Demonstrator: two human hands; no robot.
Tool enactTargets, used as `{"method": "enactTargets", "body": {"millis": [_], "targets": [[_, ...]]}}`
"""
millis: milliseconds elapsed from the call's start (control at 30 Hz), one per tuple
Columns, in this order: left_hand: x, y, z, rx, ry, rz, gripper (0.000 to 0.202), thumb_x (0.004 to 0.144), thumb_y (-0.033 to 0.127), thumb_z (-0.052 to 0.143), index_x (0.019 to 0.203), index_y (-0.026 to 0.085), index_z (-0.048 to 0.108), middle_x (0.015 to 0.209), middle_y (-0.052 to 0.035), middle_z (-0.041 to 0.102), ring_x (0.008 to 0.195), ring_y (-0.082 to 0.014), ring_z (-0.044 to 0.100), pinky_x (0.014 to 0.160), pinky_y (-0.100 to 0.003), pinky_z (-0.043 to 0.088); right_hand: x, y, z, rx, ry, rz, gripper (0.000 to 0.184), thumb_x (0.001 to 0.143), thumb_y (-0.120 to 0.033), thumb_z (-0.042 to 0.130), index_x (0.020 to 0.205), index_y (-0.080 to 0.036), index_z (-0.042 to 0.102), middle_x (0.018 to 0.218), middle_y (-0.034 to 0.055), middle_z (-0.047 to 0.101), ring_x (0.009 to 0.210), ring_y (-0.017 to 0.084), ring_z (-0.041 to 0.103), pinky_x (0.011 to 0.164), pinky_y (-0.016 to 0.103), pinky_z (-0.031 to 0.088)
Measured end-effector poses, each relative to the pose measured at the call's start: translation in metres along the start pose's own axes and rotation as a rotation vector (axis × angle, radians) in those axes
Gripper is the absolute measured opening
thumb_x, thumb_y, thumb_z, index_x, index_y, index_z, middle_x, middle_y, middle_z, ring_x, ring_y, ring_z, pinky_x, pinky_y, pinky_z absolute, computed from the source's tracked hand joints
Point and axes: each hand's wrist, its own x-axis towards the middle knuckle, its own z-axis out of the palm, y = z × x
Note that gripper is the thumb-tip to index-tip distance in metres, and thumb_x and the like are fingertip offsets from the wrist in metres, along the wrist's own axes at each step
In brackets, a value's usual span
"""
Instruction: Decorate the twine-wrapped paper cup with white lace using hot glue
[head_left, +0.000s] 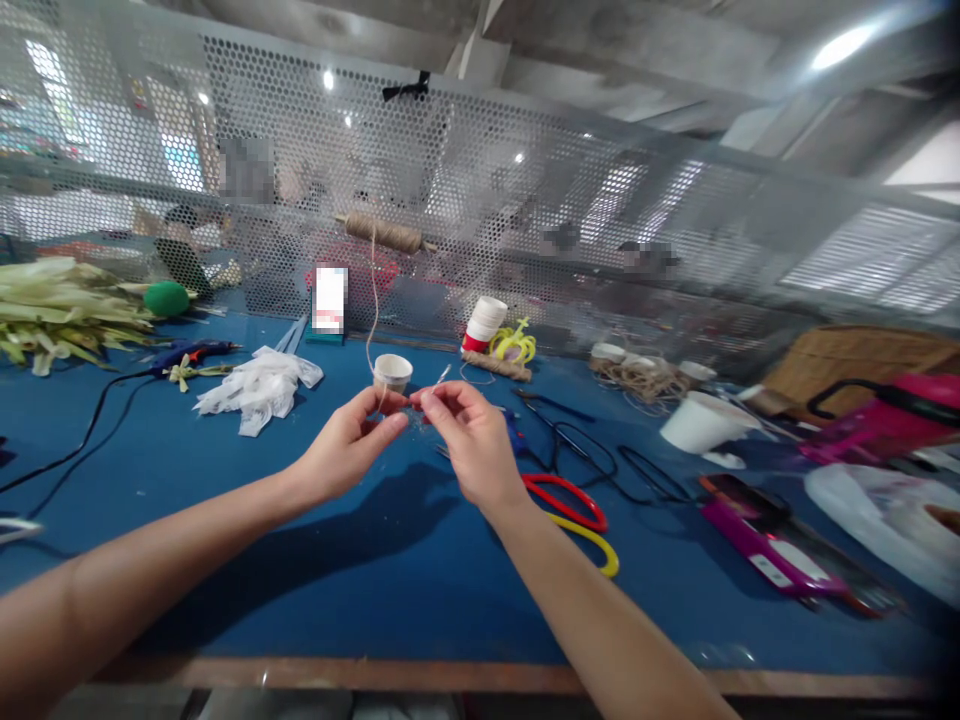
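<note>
My left hand (358, 435) is closed in a pinch, with a strand of tan twine (373, 290) running down to its fingertips from a spool (384, 233) on the mesh panel. My right hand (472, 432) pinches close beside it, fingertips almost touching the left ones. A thin whitish tip (444, 374) sticks up above the right fingers; its kind is too small to tell. Just behind the left fingers stands a small white paper cup (393, 370). Scissors with one red and one yellow handle (574, 500) lie by my right wrist, their blades partly hidden.
On the blue table (330, 590) are white crumpled fabric (259, 388), a glue gun (191, 355), stacked cups (486, 322), yellow ribbon (517, 343), a purple device (780, 550) and black cables (585, 450). Corn husks (60, 310) lie left. A perforated metal panel (480, 180) borders the back.
</note>
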Motion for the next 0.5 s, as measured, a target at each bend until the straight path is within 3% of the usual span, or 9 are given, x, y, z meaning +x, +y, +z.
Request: {"method": "enactTargets", "body": {"millis": [100, 200, 300, 400, 500], "targets": [[0.004, 0.006, -0.011, 0.178, -0.005, 0.06, 0.026, 0.085, 0.031, 0.037, 0.09, 0.014, 0.056, 0.068, -0.0004, 0.052, 0.049, -0.0061, 0.037, 0.045, -0.018, 0.03, -0.001, -0.006, -0.009, -0.049, -0.002, -0.012, 0.015, 0.076, -0.031, 0.057, 0.076, -0.017, 0.054, 0.063, -0.0014, 0.058, 0.058, 0.01, 0.056, 0.061, 0.024, 0.047], [0.007, 0.015, -0.024, 0.478, -0.149, 0.108, 0.027, 0.084, 0.026, 0.038, 0.092, 0.013, 0.061, 0.06, 0.0009, 0.053, 0.049, -0.0068, 0.04, 0.046, -0.017, 0.032, -0.004, -0.007, -0.016, -0.034, -0.078, 0.038, 0.017, 0.077, -0.033, 0.056, 0.079, -0.016, 0.056, 0.061, -0.0028, 0.053, 0.046, 0.006, 0.047, 0.043, 0.019, 0.039], [0.008, 0.023, -0.031, 0.73, -0.274, 0.172, 0.032, 0.085, 0.024, 0.035, 0.1, 0.014, 0.061, 0.052, 0.003, 0.052, 0.046, -0.0066, 0.044, 0.048, -0.016, 0.035, -0.008, -0.005, -0.017, 0.01, -0.172, 0.085, 0.018, 0.078, -0.033, 0.055, 0.081, -0.016, 0.056, 0.06, -0.0027, 0.053, 0.041, 0.004, 0.038, 0.037, 0.017, 0.03], [0.008, 0.025, -0.032, 0.944, -0.278, 0.273, 0.032, 0.086, 0.023, 0.036, 0.102, 0.015, 0.062, 0.053, 0.0018, 0.057, 0.046, -0.0071, 0.049, 0.048, -0.017, 0.036, -0.011, -0.003, -0.014, 0.079, -0.24, 0.144, 0.019, 0.078, -0.033, 0.055, 0.086, -0.016, 0.054, 0.058, -0.003, 0.054, 0.04, 0.004, 0.038, 0.036, 0.017, 0.03], [0.009, 0.022, -0.031, 1.112, -0.257, 0.374, 0.029, 0.086, 0.023, 0.038, 0.1, 0.015, 0.063, 0.067, -0.0032, 0.067, 0.054, -0.0101, 0.058, 0.051, -0.018, 0.04, -0.013, -0.003, -0.009, 0.087, -0.244, 0.188, 0.018, 0.077, -0.033, 0.054, 0.085, -0.016, 0.053, 0.058, -0.0033, 0.054, 0.038, 0.004, 0.039, 0.034, 0.017, 0.03]]}}
